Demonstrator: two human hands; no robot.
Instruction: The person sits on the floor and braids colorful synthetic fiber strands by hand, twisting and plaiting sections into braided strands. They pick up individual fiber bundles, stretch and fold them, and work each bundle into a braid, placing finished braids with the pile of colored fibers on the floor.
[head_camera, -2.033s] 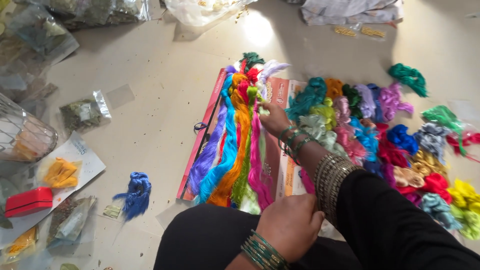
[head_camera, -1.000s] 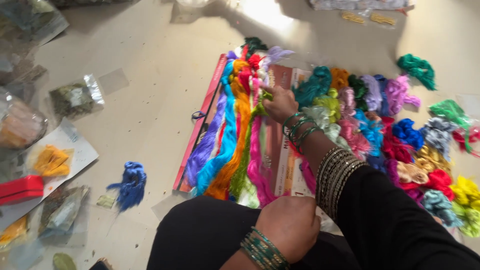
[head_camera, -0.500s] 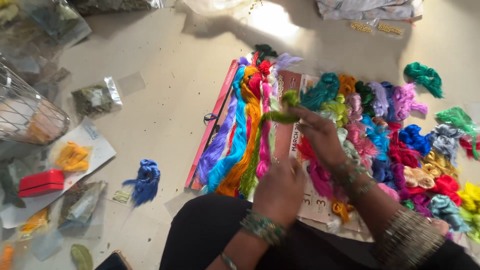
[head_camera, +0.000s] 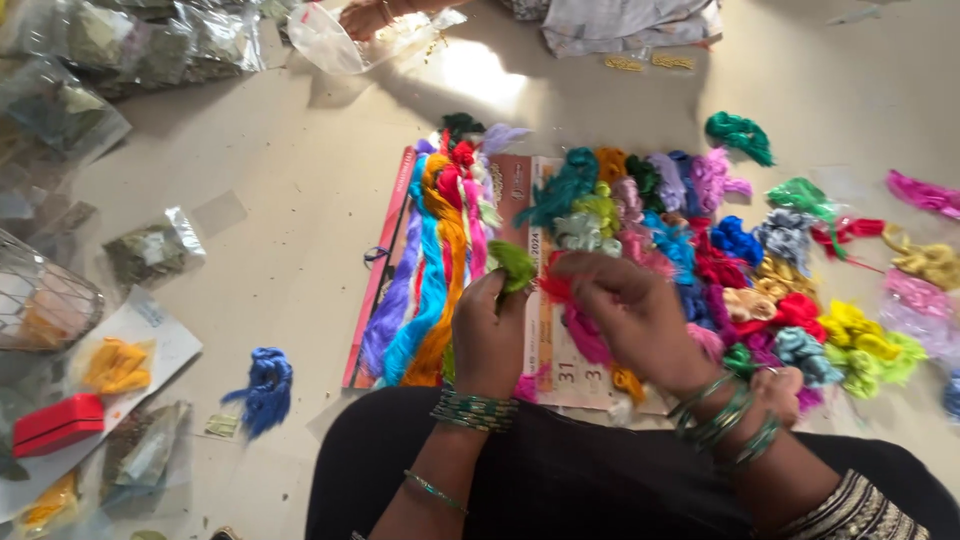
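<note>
Floor (head_camera: 300, 200), pale, strewn with thread. Calendar sheet (head_camera: 560, 350) at centre under long skeins (head_camera: 430, 270); small coloured bundles (head_camera: 760, 260) spread toward 3 o'clock. Left hand (head_camera: 488, 335) closed around green thread tuft (head_camera: 514, 264), just above lap. Right hand (head_camera: 630, 312) beside it at 3 o'clock, fingers pinched on red strand (head_camera: 556, 290). Blue skein (head_camera: 262, 388) at 8 o'clock.

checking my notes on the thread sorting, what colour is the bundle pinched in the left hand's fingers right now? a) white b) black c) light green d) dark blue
c: the left hand pinches a light green thread bundle at its fingertips, above the long hanks of thread laid on the calendar sheet, while the right hand is close beside it.
</note>
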